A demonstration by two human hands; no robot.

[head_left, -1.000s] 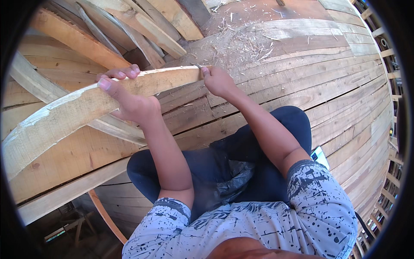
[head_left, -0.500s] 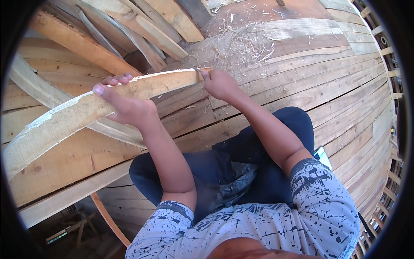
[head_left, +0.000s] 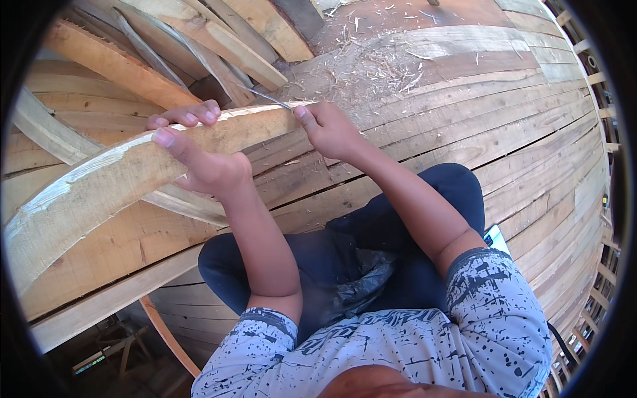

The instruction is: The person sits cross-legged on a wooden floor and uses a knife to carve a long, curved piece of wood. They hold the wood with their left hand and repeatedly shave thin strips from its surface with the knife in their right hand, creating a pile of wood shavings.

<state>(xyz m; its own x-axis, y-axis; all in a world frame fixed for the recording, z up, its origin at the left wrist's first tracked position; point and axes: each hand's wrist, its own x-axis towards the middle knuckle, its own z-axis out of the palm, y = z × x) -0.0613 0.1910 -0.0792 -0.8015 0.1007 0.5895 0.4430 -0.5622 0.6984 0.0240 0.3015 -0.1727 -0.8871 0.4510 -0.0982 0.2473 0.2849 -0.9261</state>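
A long curved timber [head_left: 113, 179] slants across from the lower left up to my right hand, its top edge pale and freshly cut. My left hand [head_left: 209, 159] is closed round it near the middle, thumb on the near face and fingertips over the far edge. At the timber's right end, my right hand [head_left: 330, 132] grips a thin-bladed knife [head_left: 265, 97]; the handle is hidden in the fist. The narrow metal blade points up and left, lying across the timber's top edge.
Beneath me spreads a plank floor [head_left: 517, 132] with gaps between boards. Wood shavings [head_left: 385, 66] litter it ahead. Loose boards [head_left: 219, 46] lean at upper left, beside another curved timber [head_left: 63, 139]. A drop [head_left: 113, 358] opens at lower left. A flat, pale object [head_left: 495, 240] lies by my right knee.
My right hand has turned and shifted slightly left, so more of the knife blade shows. My left hand has moved a little right, its fingers more spread. The timber has tilted slightly.
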